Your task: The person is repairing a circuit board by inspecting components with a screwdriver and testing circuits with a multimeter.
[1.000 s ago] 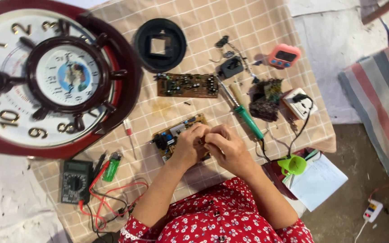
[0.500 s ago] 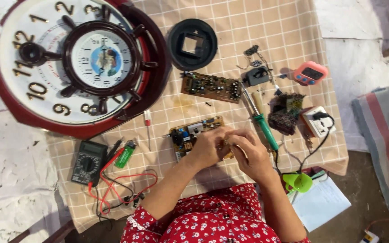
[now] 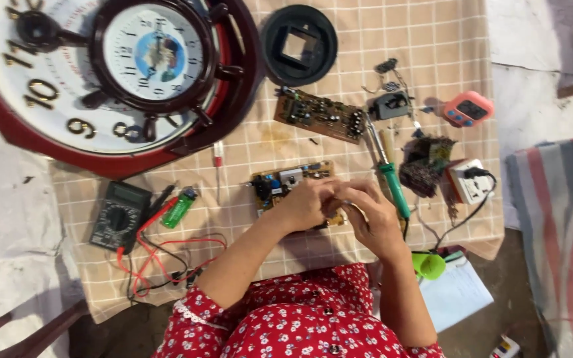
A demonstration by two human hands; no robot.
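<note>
1. Large ship's-wheel wall clock (image 3: 111, 73), dark red rim, white face, lay at the far left of the table, overhanging the checked cloth (image 3: 379, 26).
2. Checked beige cloth covered the table beneath every tool and part.
3. Round black plastic housing (image 3: 299, 45) with a square opening sat just right of the clock.
4. Dark multimeter (image 3: 119, 216) rested near the left edge, red and black leads (image 3: 160, 262) coiled beside it, a small green lighter (image 3: 179, 209) just to its right.
5. Long brown circuit board (image 3: 319, 115) lay below the black housing, well apart from the hands.
6. Green-handled soldering iron (image 3: 388, 178) lay pointing away, just right of the hands, tip near the brown board.
7. Tan circuit board (image 3: 285, 185) lay directly before the person, right portion hidden under the hands.
8. Left hand (image 3: 305, 204) rested on the tan board, fingers curled toward the right hand.
9. Right hand (image 3: 373, 215) met the left over the board's right end, fingertips pinched together; whatever small piece sat between them could not be made out.
10. White power adapter (image 3: 470, 182) and pink timer (image 3: 467, 109) sat at the far right.
</note>
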